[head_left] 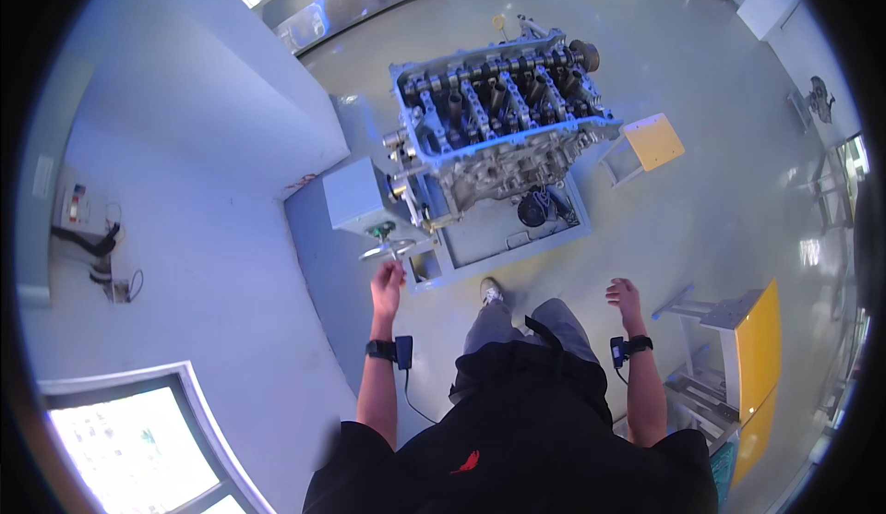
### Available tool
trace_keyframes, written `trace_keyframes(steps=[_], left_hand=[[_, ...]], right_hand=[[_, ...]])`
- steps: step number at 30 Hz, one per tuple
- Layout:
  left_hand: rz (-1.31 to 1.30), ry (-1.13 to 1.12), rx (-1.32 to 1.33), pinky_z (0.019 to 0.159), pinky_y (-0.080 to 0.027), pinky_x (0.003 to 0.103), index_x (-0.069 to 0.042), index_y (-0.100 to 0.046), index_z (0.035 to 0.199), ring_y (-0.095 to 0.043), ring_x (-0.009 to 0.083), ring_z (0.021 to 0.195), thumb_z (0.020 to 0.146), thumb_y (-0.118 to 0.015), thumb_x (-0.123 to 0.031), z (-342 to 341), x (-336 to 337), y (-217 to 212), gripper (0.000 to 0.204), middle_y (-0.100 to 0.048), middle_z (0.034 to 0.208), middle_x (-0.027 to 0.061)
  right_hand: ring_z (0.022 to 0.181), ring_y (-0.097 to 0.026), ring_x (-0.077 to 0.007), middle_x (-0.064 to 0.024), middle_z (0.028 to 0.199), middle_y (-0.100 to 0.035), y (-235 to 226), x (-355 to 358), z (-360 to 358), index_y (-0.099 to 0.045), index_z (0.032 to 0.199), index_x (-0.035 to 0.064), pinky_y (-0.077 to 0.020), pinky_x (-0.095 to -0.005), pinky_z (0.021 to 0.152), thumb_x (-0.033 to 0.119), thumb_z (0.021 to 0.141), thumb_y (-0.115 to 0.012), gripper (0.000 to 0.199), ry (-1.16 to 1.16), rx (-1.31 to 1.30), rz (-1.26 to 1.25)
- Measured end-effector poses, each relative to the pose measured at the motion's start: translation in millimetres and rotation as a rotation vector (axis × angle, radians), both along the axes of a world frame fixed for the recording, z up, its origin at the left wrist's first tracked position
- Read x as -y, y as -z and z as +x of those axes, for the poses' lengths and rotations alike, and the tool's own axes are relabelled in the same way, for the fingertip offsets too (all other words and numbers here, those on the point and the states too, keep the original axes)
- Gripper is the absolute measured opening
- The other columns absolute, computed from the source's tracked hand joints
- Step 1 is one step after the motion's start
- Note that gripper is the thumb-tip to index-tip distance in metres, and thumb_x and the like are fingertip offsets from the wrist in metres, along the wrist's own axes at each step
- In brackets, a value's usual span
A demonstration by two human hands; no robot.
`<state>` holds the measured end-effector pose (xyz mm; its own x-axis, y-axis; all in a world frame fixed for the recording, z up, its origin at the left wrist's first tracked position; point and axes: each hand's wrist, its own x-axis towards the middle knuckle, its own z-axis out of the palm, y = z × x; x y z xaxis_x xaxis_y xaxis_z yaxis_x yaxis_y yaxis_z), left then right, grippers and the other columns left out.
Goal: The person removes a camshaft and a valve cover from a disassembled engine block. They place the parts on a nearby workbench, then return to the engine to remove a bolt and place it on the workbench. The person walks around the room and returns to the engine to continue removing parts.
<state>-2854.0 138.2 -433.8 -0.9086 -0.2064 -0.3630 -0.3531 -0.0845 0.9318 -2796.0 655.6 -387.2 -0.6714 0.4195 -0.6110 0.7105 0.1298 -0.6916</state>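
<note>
An engine (503, 108) with its top uncovered, showing a camshaft and several cylinder bores, is mounted on a grey stand (517, 254) ahead of me. At the stand's left is a grey box (360, 197) with a metal handwheel (378, 253) on its near side. My left hand (387, 285) is closed at the handwheel's near rim, fingers pinched round its small handle. Out to the right, my right hand (626, 296) hangs in the air with loosely curled fingers apart, holding nothing.
A yellow-topped stool (654, 142) stands right of the engine. Stools with yellow seats (759, 348) lie close by my right arm. A white wall (203, 163) runs along my left. Behind the engine is a long metal bench (355, 6).
</note>
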Motion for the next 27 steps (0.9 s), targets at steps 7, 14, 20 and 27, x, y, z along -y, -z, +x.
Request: trace_keyframes(steps=[7, 14, 20, 27], left_hand=[[-0.334, 0.139, -0.292, 0.062, -0.043, 0.025, 0.0, -0.056, 0.092, -0.051, 0.0116, 0.068, 0.083, -0.055, -0.011, -412.2, -64.3, -90.4, 0.014, -0.056, 0.077, 0.0047], [-0.905, 0.354, -0.436, 0.067, -0.044, 0.033, -0.003, -0.059, 0.087, -0.055, 0.0258, 0.076, 0.075, -0.059, -0.008, -709.3, -213.9, -109.3, 0.013, -0.057, 0.083, 0.011], [-1.164, 0.442, -0.355, 0.086, -0.04, 0.037, -0.007, -0.057, 0.099, -0.047, 0.0293, 0.104, 0.075, -0.06, -0.012, -936.8, -374.4, -109.4, 0.025, -0.051, 0.108, 0.0111], [-1.319, 0.578, -0.24, 0.096, -0.033, 0.04, -0.009, -0.057, 0.104, -0.035, 0.0295, 0.117, 0.075, -0.062, -0.016, -1085.9, -461.6, -89.6, 0.031, -0.042, 0.123, 0.0106]], right_hand=[[0.071, -0.057, -0.0137, -0.0053, 0.079, -0.058, -4.2, -78.9, -322.8, -0.055, 0.098, 0.0043, -0.0475, -0.0275, 0.064, 0.028, 0.086, -0.049, 0.027, 0.211, -0.199, -0.144], [0.074, -0.056, -0.0121, -0.0032, 0.078, -0.057, -1.7, -239.8, -694.7, -0.055, 0.093, 0.0064, -0.0449, -0.0272, 0.068, 0.026, 0.087, -0.049, 0.022, 0.159, -0.367, -0.216], [0.084, -0.055, -0.0123, -0.0027, 0.086, -0.058, -10.9, -384.4, -1033.5, -0.055, 0.097, 0.0068, -0.0435, -0.0273, 0.073, 0.029, 0.087, -0.049, 0.025, -0.147, -0.426, -0.083], [0.088, -0.056, -0.0233, -0.0136, 0.092, -0.06, 48.4, -446.9, -1281.5, -0.053, 0.102, -0.0005, -0.041, -0.0314, 0.079, 0.035, 0.088, -0.045, 0.039, -0.416, -0.534, 0.272]])
